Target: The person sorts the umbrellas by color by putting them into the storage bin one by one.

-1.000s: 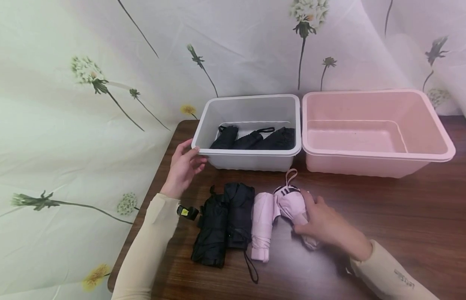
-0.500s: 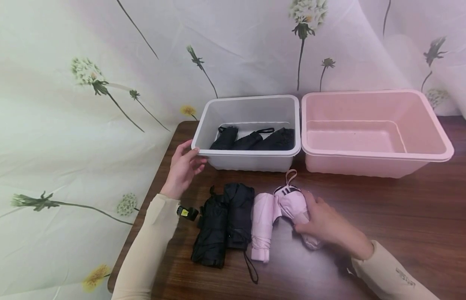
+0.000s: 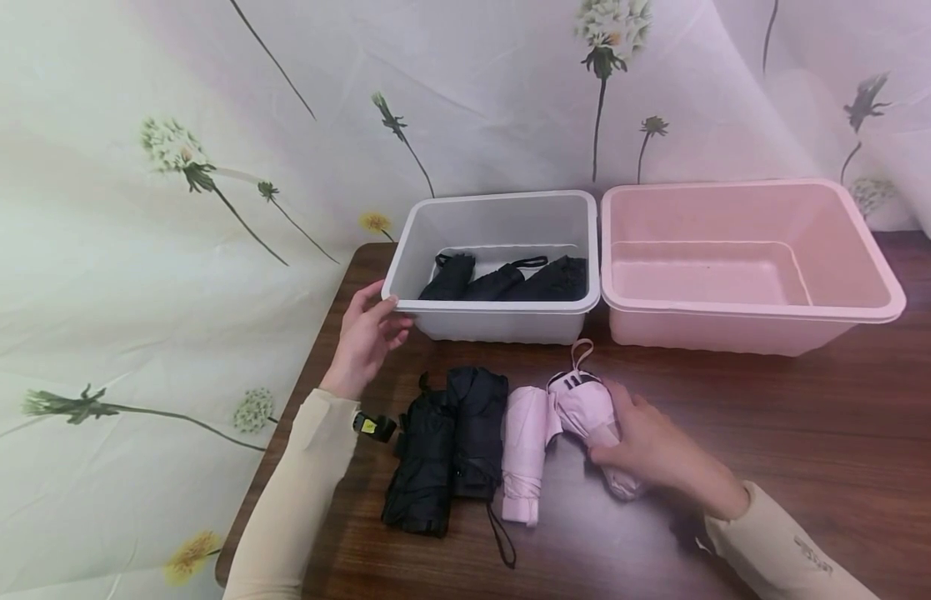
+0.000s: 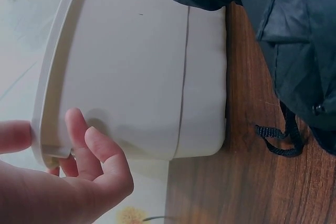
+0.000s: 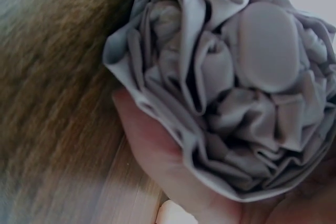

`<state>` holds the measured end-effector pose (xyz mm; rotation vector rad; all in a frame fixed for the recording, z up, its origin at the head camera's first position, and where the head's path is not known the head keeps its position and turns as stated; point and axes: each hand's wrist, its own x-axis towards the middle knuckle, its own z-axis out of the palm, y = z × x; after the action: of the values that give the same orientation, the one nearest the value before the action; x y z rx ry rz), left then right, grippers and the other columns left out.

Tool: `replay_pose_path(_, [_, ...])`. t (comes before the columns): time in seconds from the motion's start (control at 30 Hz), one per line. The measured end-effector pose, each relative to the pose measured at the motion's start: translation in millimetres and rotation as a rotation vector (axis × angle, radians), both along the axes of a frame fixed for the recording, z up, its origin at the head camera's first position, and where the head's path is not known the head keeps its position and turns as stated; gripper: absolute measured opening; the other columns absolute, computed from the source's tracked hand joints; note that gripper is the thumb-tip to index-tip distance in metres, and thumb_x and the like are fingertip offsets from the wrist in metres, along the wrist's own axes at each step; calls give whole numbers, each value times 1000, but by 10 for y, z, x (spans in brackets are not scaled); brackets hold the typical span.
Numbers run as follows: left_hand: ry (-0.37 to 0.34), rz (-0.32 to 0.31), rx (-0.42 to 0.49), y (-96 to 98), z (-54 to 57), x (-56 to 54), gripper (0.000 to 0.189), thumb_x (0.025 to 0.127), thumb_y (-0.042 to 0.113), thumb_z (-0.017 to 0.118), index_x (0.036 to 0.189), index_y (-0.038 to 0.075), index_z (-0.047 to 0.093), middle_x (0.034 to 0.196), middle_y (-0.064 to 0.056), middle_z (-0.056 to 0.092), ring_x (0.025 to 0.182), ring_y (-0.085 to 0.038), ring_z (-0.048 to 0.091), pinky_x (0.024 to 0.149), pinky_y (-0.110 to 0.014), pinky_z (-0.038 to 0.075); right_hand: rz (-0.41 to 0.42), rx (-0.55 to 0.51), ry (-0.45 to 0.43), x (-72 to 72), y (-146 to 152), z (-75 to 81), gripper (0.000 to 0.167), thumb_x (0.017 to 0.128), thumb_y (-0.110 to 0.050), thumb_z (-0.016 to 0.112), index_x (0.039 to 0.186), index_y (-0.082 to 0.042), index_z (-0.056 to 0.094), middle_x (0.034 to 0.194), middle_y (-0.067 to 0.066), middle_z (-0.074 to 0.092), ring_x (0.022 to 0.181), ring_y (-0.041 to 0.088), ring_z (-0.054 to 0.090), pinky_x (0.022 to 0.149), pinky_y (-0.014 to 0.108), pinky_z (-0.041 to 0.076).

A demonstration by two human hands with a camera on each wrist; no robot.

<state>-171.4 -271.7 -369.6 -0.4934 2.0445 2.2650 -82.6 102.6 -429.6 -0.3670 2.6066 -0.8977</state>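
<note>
I see two black umbrellas (image 3: pixel 476 433) and a rolled pink umbrella (image 3: pixel 523 450) left of the bunched, pale-pink umbrella (image 3: pixel 587 408) the right hand (image 3: pixel 656 442) grips before the pink bin (image 3: pixel 735 330) and gray bin (image 3: pixel 503 325), whose rim (image 3: pixel 510 306) the left hand (image 3: pixel 363 340) holds.

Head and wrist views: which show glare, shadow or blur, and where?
Head view: pale glare on the table, low centre; left wrist view: soft shadow on the grey box beside the left hand; right wrist view: the table smeared at left, the pink umbrella clearer but greyish.
</note>
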Motion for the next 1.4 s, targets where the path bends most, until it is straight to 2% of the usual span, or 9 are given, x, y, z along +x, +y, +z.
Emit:
replay_pose_path(0.17, [-2,0,0,1,0,3,46,99,22,55,140,23,34,123,-3,46,73,-12,63,73,-28,50,1,-9,3,11,4,7,98,69,-35,77,147,-6,26,112,22,57,88,25,59,67,35,49])
replay_pose_path(0.47, [-4,-3,1,-9,-7,-6,47,99,22,55,141,23,34,123,-3,46,74,-12,63,73,-28,50,4,-44,-12,20,6,32,98,70,-33,77,149,-7,24,113,23,57,83,22,59,61,30,48])
replay_pose_path(0.57, [-3,-4,0,-9,-11,-10,46,99,22,55,140,23,34,124,-4,46,74,-12,63,73,-28,50,-9,-75,-37,19,12,50,98,71,-30,77,149,-7,23,113,22,58,77,20,59,58,28,48])
replay_pose_path(0.8, [-2,-6,-4,-6,-12,-9,47,99,22,55,140,23,33,129,-5,43,76,-12,62,75,-29,49,-50,-189,-95,35,49,176,96,72,-22,76,150,-12,21,100,16,61,69,17,60,56,30,51])
replay_pose_path(0.97, [-6,-2,4,-5,-7,-4,46,99,22,55,140,24,34,129,-4,43,75,-13,63,75,-29,49,-71,-244,-88,54,98,297,95,74,-23,77,151,-17,21,99,13,62,72,17,62,60,31,52])
replay_pose_path(1.13, [-7,-2,4,1,1,6,46,99,22,54,140,24,34,127,-3,44,75,-13,63,74,-28,49,-89,-296,-81,65,155,399,91,77,-26,77,149,-18,24,103,9,62,81,17,62,71,33,52])
replay_pose_path(1.23, [-8,-3,4,1,2,8,46,99,22,54,141,24,34,126,-3,44,75,-13,63,74,-28,49,-95,-287,-44,59,188,455,90,78,-29,77,150,-17,24,106,8,63,85,17,62,75,33,51])
replay_pose_path(1.4, [-8,-3,-3,-1,0,7,46,99,22,54,140,24,34,125,-3,45,75,-12,63,73,-27,49,-105,-247,15,33,232,525,93,79,-35,77,152,-19,21,107,12,63,86,19,61,73,33,49])
